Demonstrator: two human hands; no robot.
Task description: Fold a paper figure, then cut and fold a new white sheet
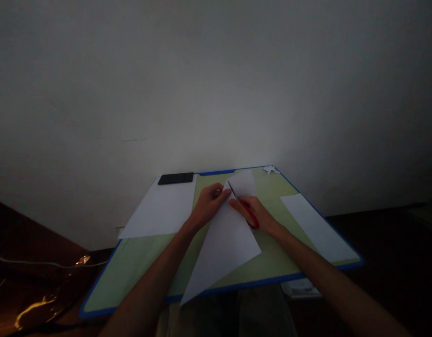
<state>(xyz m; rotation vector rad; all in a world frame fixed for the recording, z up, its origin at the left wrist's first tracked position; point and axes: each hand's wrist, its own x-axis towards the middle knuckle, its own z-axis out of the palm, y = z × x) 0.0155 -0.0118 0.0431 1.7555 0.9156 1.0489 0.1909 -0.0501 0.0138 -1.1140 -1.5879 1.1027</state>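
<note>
A white sheet of paper [226, 245] hangs slanted over the middle of the table, one corner reaching past the front edge. My left hand [209, 202] pinches it near its upper left edge. In my right hand [255, 211] is a pair of scissors [250, 216] with red handles, my fingers wrapped around them. The dark blades point up and left into the paper, close to my left thumb. Behind the blades, an upper part of the paper stands toward the wall. Whether the blades are fully closed is hard to see in the dim light.
The pale green table [146, 267] has a blue rim and stands against a grey wall [216, 84]. A black flat device [176, 178] lies on a white sheet [160, 208] at left. Paper scraps [271, 169] sit at the far right corner, above a white paper strip [316, 229].
</note>
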